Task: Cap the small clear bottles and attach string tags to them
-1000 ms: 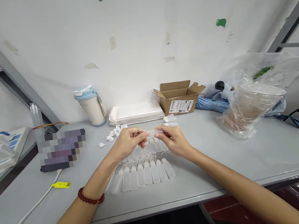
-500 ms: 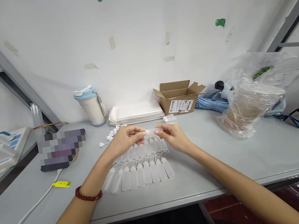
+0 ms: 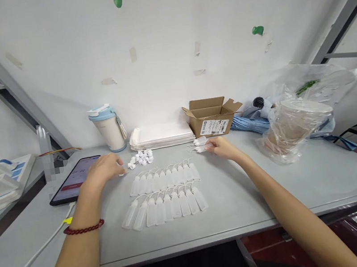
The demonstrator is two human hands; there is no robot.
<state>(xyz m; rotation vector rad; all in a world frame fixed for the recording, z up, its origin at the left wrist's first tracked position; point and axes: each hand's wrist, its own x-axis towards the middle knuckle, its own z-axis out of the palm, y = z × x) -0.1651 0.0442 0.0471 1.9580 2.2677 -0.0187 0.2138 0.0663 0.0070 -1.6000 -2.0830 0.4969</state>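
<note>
My left hand [image 3: 106,167] is at the left, fingers curled down over a small white piece [image 3: 123,174] on the table; its fingertips are partly hidden. Beside it lies a heap of small white plastic pieces [image 3: 142,158]. Farther right, my right hand [image 3: 219,146] pinches the end of a translucent white plastic piece [image 3: 201,148] with thin cords at its far end. Another such piece [image 3: 201,140] lies just behind it. Between my hands, several translucent corded pieces lie side by side in a back row [image 3: 163,179] and a front row [image 3: 168,208].
Behind stand a cup [image 3: 109,131], a stack of white sheets or packets [image 3: 163,135] and an open cardboard box [image 3: 212,121]. A phone [image 3: 71,186] with a white cable [image 3: 32,258] lies left. On the right are a plastic-wrapped spool-like roll [image 3: 297,133] and blue fabric [image 3: 251,123].
My hands were together above the rows, holding a translucent piece between them. They have parted: the left moved to the small white piece, the right to the corded pieces by the box.
</note>
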